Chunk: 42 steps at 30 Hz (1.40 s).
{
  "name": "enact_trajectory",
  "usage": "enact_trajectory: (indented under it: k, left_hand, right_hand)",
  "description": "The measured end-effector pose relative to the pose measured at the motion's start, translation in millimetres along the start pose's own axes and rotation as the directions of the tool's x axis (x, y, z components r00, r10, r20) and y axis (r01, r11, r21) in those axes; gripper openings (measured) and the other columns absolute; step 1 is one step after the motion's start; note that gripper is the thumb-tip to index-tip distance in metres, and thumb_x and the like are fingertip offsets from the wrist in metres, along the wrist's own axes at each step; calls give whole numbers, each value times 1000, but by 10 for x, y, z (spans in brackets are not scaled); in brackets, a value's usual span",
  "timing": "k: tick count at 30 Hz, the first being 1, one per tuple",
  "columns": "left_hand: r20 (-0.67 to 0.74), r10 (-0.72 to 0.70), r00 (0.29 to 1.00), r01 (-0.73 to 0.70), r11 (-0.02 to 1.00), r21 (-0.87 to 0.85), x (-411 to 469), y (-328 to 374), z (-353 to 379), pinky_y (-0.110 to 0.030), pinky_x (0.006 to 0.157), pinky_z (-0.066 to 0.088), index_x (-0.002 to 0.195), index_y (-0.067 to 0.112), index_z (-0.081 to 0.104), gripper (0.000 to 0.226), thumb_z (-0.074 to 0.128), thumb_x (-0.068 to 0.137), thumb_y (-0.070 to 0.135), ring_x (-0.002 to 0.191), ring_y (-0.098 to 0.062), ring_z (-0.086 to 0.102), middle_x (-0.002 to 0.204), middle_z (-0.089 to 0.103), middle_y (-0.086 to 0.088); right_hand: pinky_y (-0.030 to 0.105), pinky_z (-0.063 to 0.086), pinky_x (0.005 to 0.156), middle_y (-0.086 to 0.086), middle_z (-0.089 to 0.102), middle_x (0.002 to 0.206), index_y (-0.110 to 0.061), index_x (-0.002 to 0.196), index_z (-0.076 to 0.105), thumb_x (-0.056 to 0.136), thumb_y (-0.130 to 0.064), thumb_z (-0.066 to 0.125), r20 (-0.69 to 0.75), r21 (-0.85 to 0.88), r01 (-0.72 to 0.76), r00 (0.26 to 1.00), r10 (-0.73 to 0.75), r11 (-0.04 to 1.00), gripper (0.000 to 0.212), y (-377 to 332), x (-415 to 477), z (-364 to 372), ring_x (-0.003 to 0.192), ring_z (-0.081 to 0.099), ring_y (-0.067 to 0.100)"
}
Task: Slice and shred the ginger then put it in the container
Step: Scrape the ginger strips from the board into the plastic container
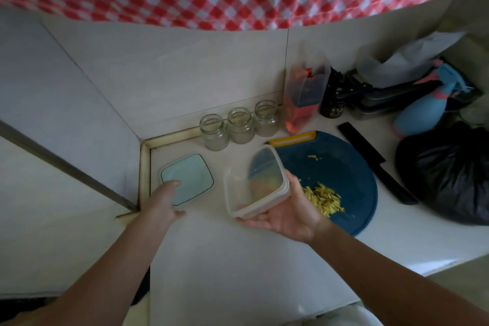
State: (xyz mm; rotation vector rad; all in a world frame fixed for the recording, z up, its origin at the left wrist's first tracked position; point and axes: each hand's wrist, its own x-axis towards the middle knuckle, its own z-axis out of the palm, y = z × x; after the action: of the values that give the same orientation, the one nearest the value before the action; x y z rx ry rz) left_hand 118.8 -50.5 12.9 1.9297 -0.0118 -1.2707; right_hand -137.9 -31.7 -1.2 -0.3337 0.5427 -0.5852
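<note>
A clear plastic container (pixel 254 182) is tilted and lifted at the left edge of the round blue cutting board (pixel 341 167). My right hand (pixel 285 214) holds it from below and the right side, palm up, fingers curled round its base. A pile of yellow shredded ginger (pixel 324 198) lies on the board just right of that hand, with a few scraps farther back. My left hand (pixel 164 201) rests on the near corner of the pale green lid (pixel 189 178), which lies flat on the counter. A black knife (pixel 375 161) lies to the right of the board.
Three empty glass jars (pixel 239 124) stand against the tiled wall. Behind the board are an orange-tinted plastic jug (pixel 304 98), a dark jar (pixel 332 103) and a blue spray bottle (pixel 426 106). A black plastic bag (pixel 449 172) sits far right. The counter's front edge runs lower right.
</note>
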Motion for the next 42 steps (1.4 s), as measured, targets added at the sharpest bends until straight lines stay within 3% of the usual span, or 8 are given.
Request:
enact_trajectory:
  k: [4, 11, 16, 21, 24, 30, 35, 42]
  left_hand:
    - [201, -10, 979, -20, 989, 148, -348, -102, 236, -49, 88, 46, 124, 7, 50, 47, 59, 92, 40, 105, -35, 53, 119, 52, -17]
    - [282, 276, 919, -317, 942, 111, -203, -343, 172, -33, 62, 51, 120, 11, 50, 27, 47, 97, -2, 76, -24, 61, 96, 62, -7]
    - [215, 358, 908, -412, 678, 609, 155, -465, 12, -41, 79, 52, 118, 3, 58, 26, 52, 93, 5, 96, -34, 61, 114, 63, -18]
    - [259, 509, 821, -465, 333, 820, -90, -285, 269, -35, 100, 37, 141, 5, 39, 52, 53, 91, 11, 127, -34, 44, 139, 44, -19]
    - [391, 566, 726, -641, 353, 682, -264, -98, 667, -31, 98, 39, 139, 8, 43, 49, 55, 91, 13, 125, -29, 47, 139, 45, -16]
    - [417, 217, 883, -458, 597, 658, -99, 65, 1450, -26, 76, 43, 125, 2, 48, 49, 60, 89, 34, 99, -26, 56, 122, 52, -14]
    - [420, 127, 899, -395, 651, 648, 146, -120, 1635, -40, 108, 38, 143, 3, 38, 61, 46, 97, 42, 129, -32, 44, 146, 41, -15]
    - [396, 140, 908, -380, 672, 635, 198, -119, 1671, -42, 106, 40, 145, 5, 35, 64, 44, 96, 46, 128, -32, 45, 148, 38, -14]
  right_hand:
    - [50, 37, 108, 29, 46, 141, -12, 141, 47, 90, -71, 31, -20, -70, -44, 999, 42, 997, 80, -9, 108, 70, 130, 42, 46]
    - [32, 56, 85, 17, 65, 108, -4, 113, 65, 95, -30, 57, -320, -468, -119, 947, -42, 876, 33, -289, 10, 66, 97, 64, 25]
    - [33, 45, 73, 17, 62, 87, -6, 90, 68, 90, -9, 62, -658, -741, -257, 462, -595, 620, 7, -710, -445, -641, 84, 56, 26]
    - [42, 51, 85, 26, 56, 119, 3, 118, 58, 77, -25, 71, -835, -542, -485, 225, -501, 686, 51, -885, -656, -1385, 103, 58, 40]
    - [47, 51, 91, 27, 53, 125, 6, 130, 47, 76, -34, 72, -865, -495, -474, 196, -461, 728, 72, -837, -663, -1538, 109, 55, 43]
    - [45, 52, 92, 22, 59, 117, 3, 125, 55, 83, -34, 65, -875, -482, -420, 194, -443, 768, 57, -910, -620, -1561, 105, 58, 39]
    - [42, 46, 93, 25, 58, 124, 6, 130, 53, 97, -36, 52, -879, -474, -326, 219, -423, 818, 53, -957, -622, -1523, 113, 56, 40]
    - [50, 52, 93, 19, 60, 120, 3, 130, 52, 85, -47, 68, -904, -356, -193, 320, -285, 914, 69, -964, -638, -1643, 103, 62, 37]
